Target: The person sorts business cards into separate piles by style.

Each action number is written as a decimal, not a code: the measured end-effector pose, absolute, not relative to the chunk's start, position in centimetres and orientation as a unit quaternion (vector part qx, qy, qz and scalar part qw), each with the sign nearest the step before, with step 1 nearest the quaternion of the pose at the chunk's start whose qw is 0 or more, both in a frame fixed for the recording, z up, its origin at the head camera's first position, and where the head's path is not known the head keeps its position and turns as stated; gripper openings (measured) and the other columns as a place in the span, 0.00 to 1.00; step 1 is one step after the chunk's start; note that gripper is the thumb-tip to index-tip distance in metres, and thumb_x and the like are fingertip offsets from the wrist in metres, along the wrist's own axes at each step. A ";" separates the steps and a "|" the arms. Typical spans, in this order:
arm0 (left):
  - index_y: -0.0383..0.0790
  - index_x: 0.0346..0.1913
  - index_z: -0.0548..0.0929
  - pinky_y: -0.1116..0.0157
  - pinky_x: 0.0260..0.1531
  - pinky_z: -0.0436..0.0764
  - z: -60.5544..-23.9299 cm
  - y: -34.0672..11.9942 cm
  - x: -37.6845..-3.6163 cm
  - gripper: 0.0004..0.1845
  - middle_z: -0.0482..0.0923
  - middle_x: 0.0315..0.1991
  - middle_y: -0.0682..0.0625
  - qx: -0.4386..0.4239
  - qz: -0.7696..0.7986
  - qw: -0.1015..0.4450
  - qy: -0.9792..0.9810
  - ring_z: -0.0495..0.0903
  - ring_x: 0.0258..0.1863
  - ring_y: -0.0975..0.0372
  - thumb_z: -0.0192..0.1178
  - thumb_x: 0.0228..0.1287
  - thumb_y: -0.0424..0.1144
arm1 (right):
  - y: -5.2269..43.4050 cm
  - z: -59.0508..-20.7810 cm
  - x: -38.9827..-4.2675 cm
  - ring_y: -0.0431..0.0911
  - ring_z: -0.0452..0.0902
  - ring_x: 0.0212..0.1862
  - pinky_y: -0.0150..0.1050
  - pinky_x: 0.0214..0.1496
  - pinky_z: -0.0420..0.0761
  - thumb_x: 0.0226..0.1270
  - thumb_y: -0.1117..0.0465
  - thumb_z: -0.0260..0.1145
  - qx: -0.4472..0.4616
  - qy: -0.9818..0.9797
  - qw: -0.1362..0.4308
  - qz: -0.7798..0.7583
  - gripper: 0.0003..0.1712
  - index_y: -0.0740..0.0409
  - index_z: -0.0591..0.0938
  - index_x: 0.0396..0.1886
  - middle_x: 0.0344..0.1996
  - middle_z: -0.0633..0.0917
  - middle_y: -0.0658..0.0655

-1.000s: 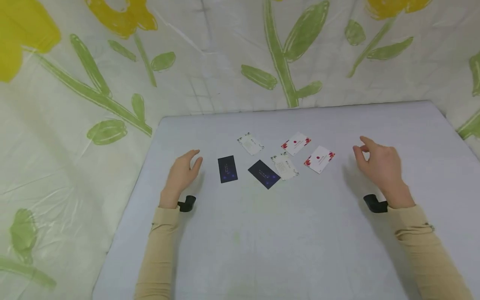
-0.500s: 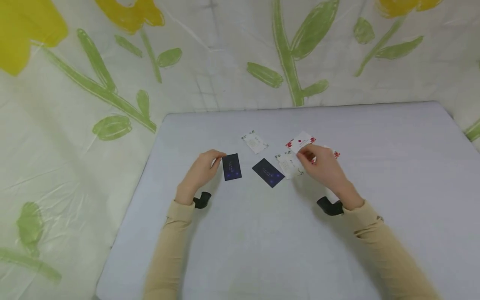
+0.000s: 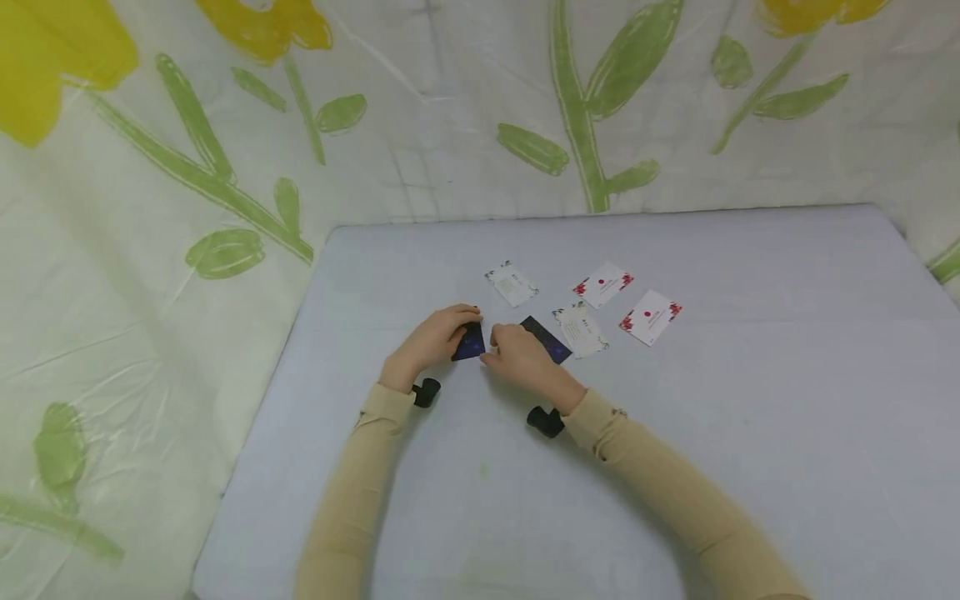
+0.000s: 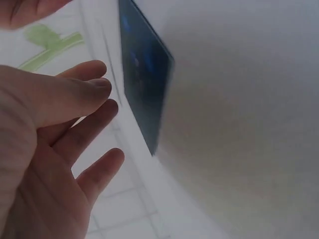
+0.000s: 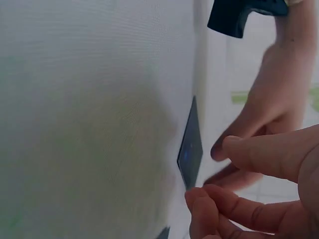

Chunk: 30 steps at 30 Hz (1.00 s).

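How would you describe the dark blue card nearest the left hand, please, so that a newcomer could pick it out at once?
In the head view, on the pale table, find where the left hand and right hand nearly meet. The dark blue card shows between them, partly hidden by the left hand. Unlike the other dark card farther right, it is the leftmost card.

The head view looks forward and down from above and behind the left hand [image 3: 433, 342] and right hand [image 3: 527, 360], far enough back to include the table [image 3: 525, 492] around them and the flowered sheet [image 3: 450, 167] beyond. Each wrist view, close and low, faces its own hand's fingertips, tilted sideways. All three share the dark blue card [image 3: 471, 342] at the left hand.
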<state>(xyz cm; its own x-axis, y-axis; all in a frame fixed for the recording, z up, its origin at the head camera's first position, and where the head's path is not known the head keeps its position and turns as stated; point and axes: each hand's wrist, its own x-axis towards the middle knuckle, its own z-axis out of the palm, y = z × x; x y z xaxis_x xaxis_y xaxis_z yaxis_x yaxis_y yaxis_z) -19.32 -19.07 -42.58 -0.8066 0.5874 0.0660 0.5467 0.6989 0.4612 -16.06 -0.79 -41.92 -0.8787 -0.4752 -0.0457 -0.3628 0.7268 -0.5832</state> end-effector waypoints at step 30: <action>0.28 0.58 0.73 0.58 0.60 0.65 -42.5 -20.2 -19.8 0.20 0.69 0.58 0.37 0.284 0.180 0.080 0.938 0.67 0.59 0.49 0.55 0.62 0.23 | -4.6 -42.4 -18.8 0.54 0.78 0.38 0.49 0.41 0.77 0.51 0.47 0.73 -0.121 0.965 0.134 -0.188 0.26 0.63 0.78 0.40 0.35 0.81 0.60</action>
